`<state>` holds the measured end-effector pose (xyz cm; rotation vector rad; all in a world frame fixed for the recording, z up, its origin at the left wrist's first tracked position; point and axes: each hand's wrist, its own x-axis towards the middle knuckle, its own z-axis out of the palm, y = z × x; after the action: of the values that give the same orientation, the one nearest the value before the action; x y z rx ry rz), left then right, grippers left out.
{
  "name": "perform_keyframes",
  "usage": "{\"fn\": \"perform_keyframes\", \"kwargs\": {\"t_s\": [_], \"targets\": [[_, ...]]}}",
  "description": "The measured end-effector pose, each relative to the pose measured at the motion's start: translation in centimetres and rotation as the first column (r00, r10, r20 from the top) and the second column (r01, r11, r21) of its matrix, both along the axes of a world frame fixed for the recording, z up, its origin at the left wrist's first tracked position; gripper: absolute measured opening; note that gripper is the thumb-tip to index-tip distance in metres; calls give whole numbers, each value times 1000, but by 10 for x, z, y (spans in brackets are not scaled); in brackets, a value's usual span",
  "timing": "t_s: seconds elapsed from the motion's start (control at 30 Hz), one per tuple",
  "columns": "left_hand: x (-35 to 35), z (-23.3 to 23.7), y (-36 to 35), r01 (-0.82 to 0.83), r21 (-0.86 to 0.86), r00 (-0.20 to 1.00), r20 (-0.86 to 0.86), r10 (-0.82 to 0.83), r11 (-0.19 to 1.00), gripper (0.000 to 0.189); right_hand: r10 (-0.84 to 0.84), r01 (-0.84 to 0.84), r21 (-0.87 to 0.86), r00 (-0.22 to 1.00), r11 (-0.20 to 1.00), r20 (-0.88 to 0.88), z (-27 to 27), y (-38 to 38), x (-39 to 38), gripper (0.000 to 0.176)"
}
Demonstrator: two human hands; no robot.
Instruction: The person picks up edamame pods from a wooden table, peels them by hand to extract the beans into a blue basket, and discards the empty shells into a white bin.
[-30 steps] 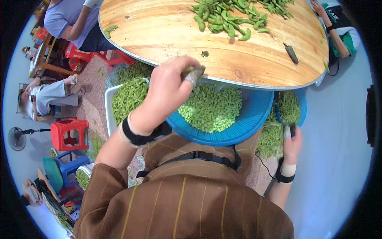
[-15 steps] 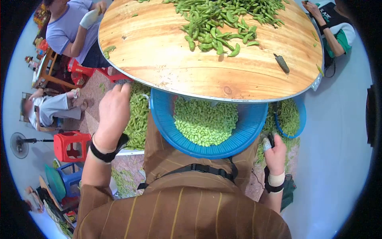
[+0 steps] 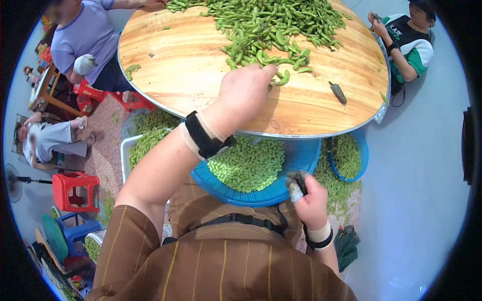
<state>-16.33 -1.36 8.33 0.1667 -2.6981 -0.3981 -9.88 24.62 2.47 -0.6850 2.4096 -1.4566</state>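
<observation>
My left hand [image 3: 244, 95] reaches over the near side of the round wooden tabletop [image 3: 170, 60], its fingers closed at the end of a green soybean pod [image 3: 284, 78]. Behind that pod lies a large pile of soybean pods [image 3: 286, 25]. My right hand [image 3: 312, 203] is closed beside the rim of a blue tub [image 3: 307, 175]. Silvery wrap covers its thumb, and dark material shows at the fingers; what it grips I cannot make out. Shelled green beans [image 3: 246, 168] lie in the tub, partly hidden by my left forearm and the table edge.
A dark tapered object [image 3: 338, 93] lies on the tabletop. Across it, at left and right, two people [image 3: 83, 37] [image 3: 406, 47] work. A blue basket [image 3: 362, 160] of pods stands right, a white bin [image 3: 125, 160] left, near a red stool [image 3: 75, 188].
My left hand has moved from beside the tub up onto the table, to the pods. My right hand has come left to the tub's rim. The view has shifted slightly.
</observation>
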Motion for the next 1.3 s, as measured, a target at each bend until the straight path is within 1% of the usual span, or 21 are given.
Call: {"fn": "perform_keyframes", "kwargs": {"t_s": [0.1,0.17,0.2,0.23,0.3,0.33,0.37,0.43,0.5,0.6,0.63,0.7,0.73,0.8,0.83,0.87,0.93,1.03,1.07,1.17,1.3], "targets": [[-9,-4,-6,107,55,987,-127,-99,993,22,-13,12,25,1000,1000,28,-4,13,5,16],[-3,4,-13,190,398,927,-373,-31,898,15,-35,35,-7,996,999,85,-6,15,6,16],[2,9,-19,160,619,955,-293,37,769,13,-53,56,-26,991,998,121,-6,14,5,16],[9,17,-22,159,614,956,-290,33,773,13,-68,76,-45,986,996,155,-7,14,5,16],[28,31,-23,81,942,997,-83,-8,325,17,-15,19,-21,990,1000,141,-8,13,-1,17],[36,32,-21,100,974,992,-81,-95,206,16,-12,29,-102,987,994,163,1,4,-3,18],[45,35,-15,97,973,992,-78,-98,209,16,-12,47,-183,983,982,186,11,-6,-4,19],[62,40,-1,-42,979,961,95,-261,202,15,-6,84,-288,965,954,261,31,-28,-7,20],[73,33,10,-51,987,918,105,-382,151,15,11,125,-383,943,915,332,36,-45,-10,21],[82,18,23,-24,996,899,61,-434,90,18,128,27,-505,954,863,269,38,-61,-10,16],[86,13,27,-27,996,899,63,-434,88,18,128,28,-503,954,864,272,36,-59,-8,16],[96,4,40,-39,994,961,65,-267,102,23,68,83,-437,945,896,320,30,-56,-5,22],[101,-4,43,-9,978,943,77,-325,206,25,67,84,-434,944,897,323,25,-56,-3,22],[108,-28,50,105,960,937,-9,-348,259,23,36,35,-425,987,904,158,15,-55,2,21],[110,-35,51,189,931,940,-79,-332,312,22,33,40,-421,986,906,164,16,-53,3,21],[112,-39,50,184,933,940,-75,-333,308,22,40,44,-358,974,933,223,17,-50,4,21],[113,-29,47,82,888,971,31,-237,453,21,54,26,-274,958,961,283,18,-45,5,25],[122,-36,47,75,843,956,91,-278,533,20,112,-34,-301,962,953,247,17,-39,4,30],[124,-35,48,140,781,956,54,-289,609,21,160,-28,-331,911,943,379,25,-38,6,33],[128,-42,47,219,737,939,18,-343,639,22,274,-108,-357,846,928,458,25,-34,5,35],[132,-41,45,211,727,929,58,-365,653,23,296,-117,-368,826,922,479,23,-35,7,39]]}}
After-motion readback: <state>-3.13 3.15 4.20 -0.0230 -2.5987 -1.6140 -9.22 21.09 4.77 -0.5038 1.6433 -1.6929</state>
